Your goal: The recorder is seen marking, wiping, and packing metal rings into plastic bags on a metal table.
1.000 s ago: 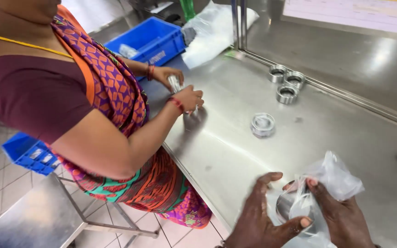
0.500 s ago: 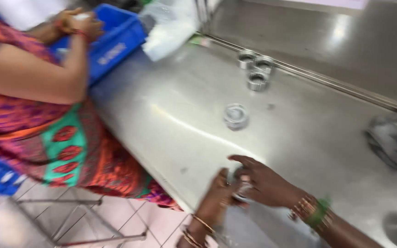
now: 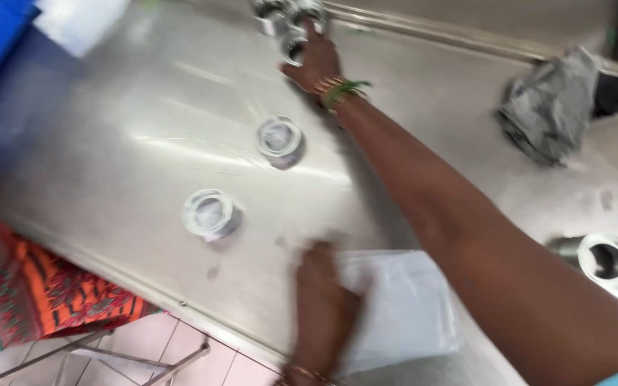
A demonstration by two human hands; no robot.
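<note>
Right hand (image 3: 316, 61): now stretched to upper centre of frame, fingers spread onto cluster of metal rings (image 3: 287, 21); grip unclear.
Left hand (image 3: 323, 300): flat on clear plastic bag (image 3: 402, 307), bottom centre.
Bagged rings (image 3: 279, 137): now two, centre-left.

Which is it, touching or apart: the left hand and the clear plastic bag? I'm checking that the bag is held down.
Touching. The head view shows the left hand lying flat on the near edge of the clear plastic bag, with no gap, though motion blur softens it.
</note>
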